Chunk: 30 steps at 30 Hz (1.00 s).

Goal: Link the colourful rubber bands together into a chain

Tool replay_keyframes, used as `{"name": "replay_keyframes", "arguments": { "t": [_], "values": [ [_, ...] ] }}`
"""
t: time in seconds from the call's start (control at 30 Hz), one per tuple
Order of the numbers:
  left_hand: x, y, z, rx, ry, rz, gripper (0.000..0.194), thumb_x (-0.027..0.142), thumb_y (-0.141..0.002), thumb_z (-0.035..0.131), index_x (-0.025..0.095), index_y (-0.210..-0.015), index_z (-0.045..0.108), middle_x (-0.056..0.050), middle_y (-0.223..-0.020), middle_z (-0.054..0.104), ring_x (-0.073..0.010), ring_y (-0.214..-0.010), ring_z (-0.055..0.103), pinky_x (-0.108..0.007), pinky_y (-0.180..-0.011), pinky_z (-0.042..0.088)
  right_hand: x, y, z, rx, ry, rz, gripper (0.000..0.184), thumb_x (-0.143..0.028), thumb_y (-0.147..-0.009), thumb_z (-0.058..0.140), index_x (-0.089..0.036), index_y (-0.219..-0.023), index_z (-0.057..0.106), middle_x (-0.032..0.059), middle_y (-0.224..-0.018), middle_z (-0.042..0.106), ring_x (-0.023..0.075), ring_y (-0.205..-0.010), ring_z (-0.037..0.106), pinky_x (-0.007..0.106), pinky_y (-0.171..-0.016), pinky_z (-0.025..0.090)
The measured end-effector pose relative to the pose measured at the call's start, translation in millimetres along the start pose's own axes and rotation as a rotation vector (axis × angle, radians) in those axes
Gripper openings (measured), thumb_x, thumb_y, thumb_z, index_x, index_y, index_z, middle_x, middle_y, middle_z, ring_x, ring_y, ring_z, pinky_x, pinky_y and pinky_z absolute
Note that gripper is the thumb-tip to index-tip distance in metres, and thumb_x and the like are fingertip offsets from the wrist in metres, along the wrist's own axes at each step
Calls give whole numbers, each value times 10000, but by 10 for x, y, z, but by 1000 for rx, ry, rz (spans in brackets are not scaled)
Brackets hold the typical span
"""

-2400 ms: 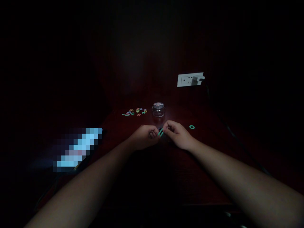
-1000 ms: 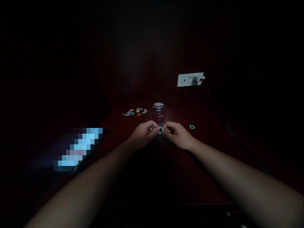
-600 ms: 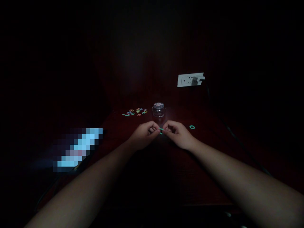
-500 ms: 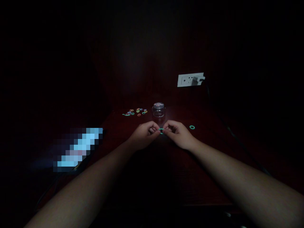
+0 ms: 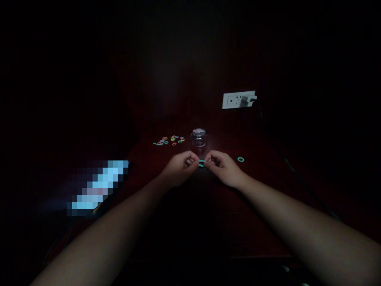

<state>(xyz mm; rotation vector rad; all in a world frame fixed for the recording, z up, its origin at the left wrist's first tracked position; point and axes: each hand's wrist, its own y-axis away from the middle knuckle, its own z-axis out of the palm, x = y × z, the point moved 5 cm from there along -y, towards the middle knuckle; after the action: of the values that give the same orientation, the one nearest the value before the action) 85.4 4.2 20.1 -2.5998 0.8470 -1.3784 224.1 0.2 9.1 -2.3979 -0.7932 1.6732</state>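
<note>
Both hands pinch one small green hair tie between them, low over the dark red table. My left hand grips its left side with thumb and fingertips, and my right hand grips the right side the same way. Just behind the fingers stands a clear lidded jar, its lower part partly hidden by them. A second green hair tie lies flat to the right of my right hand. Farther back on the left, several small coloured hair ties are scattered.
A lit, pixelated screen glows at the left, with a cable near it. On the back wall is a white socket panel with a plug in it. A dark cable runs down the right side. The surroundings are very dark.
The green hair tie between my fingers looks more closed up, its lower strand now nearer the upper one. My left fingertips have shifted slightly left; the rest stays in place.
</note>
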Motion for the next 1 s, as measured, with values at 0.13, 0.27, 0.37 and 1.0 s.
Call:
{"name": "replay_keyframes", "arguments": {
  "t": [0.13,0.27,0.37,1.0],
  "values": [
    [5,2,0,-2,7,-1,167,275,-765,509,130,-821,571,-6,-690,562,-76,-577,468,-189,-533,392,1,0,-2,5,2,2,129,-280,-744,526,-155,-725,499,-34,-584,425,77,-520,358,203,-471,279],
    [17,6,-2,-10,12,-5,184,279,-778,491,123,-827,576,-15,-700,575,-84,-588,480,-194,-536,394,3,2,-5,7,7,5,149,-300,-750,522,-155,-722,499,-32,-587,425,78,-519,363,203,-469,281],
    [16,5,-2,-21,11,-5,189,275,-787,480,123,-842,578,-26,-737,593,-91,-613,498,-196,-546,397,6,2,-8,8,18,8,150,-301,-752,521,-155,-724,504,-30,-589,430,78,-521,364,204,-471,284],
    [27,11,-26,-9,-1,11,202,297,-797,473,127,-836,576,-23,-740,591,-96,-632,514,-201,-564,413,3,8,-2,4,22,13,151,-301,-755,517,-156,-717,502,-34,-576,426,79,-505,355,211,-464,276]
  ]
}}
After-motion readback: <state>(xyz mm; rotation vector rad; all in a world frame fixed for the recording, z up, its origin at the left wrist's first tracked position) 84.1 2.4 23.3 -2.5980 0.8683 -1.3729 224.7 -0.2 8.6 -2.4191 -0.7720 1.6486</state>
